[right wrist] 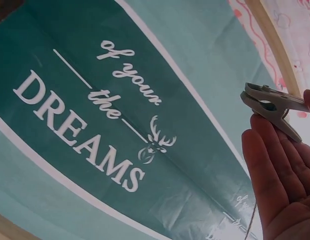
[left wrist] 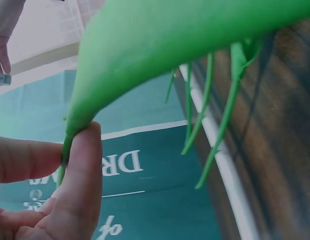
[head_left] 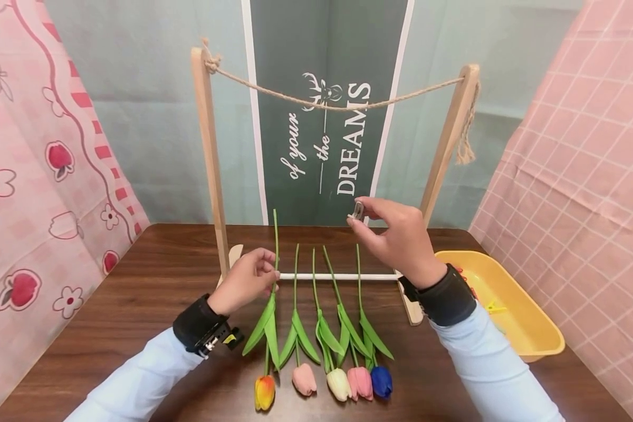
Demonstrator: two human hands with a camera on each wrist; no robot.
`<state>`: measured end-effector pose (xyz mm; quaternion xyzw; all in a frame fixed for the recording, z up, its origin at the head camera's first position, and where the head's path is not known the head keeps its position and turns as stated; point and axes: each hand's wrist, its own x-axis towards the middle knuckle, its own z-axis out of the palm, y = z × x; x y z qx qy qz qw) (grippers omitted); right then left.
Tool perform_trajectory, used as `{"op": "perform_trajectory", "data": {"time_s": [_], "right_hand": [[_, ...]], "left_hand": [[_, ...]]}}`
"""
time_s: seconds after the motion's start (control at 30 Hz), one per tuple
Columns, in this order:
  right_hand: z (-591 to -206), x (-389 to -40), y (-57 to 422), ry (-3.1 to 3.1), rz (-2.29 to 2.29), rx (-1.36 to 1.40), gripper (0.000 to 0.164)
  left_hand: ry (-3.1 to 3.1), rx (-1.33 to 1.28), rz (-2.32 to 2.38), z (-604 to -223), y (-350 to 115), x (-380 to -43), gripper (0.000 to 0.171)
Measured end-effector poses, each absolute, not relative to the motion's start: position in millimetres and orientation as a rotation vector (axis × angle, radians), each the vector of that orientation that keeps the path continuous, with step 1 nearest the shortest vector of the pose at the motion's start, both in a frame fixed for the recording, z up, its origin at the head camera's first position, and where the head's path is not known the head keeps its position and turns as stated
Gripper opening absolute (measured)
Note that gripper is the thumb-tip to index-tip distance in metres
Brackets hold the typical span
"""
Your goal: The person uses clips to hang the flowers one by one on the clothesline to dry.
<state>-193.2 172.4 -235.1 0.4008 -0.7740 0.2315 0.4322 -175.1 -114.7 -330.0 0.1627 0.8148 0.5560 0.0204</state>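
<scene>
In the head view my left hand [head_left: 247,276] pinches the green stem of an orange-yellow tulip [head_left: 264,392] between thumb and fingers. The left wrist view shows that stem [left wrist: 67,145] up close, a broad leaf [left wrist: 159,45] just above the fingertips. My right hand [head_left: 403,240], raised higher, holds a small grey clothespin [head_left: 358,210] by its handles; in the right wrist view the clothespin's [right wrist: 274,102] biting end points away from the fingers. Right of the held flower lie a light pink tulip [head_left: 303,380], a white one [head_left: 339,385], a pink one [head_left: 360,383] and a blue one [head_left: 381,382].
A rope [head_left: 337,108] sags between two wooden posts, left [head_left: 211,158] and right [head_left: 450,143]. A white rod [head_left: 337,276] joins them low down. At right, a yellow basin [head_left: 551,343] contains red and yellow clips. Printed cloth [head_left: 327,53] hangs behind the wooden table [head_left: 179,258].
</scene>
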Motion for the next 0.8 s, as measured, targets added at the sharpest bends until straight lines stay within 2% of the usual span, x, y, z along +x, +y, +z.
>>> {"op": "perform_trajectory", "data": {"time_s": [0.43,0.8], "right_hand": [[-200.2,-193.0,155.7,-1.844,0.718,1.047,0.029],[-172.0,-188.7,140.3,-1.775,0.842,1.134,0.027]], "left_hand": [[2.656,0.644,1.794,-298.8,-116.4,-158.6,0.019],[2.762,0.822,1.864,-275.4,-122.8,-159.0,0.016]]}}
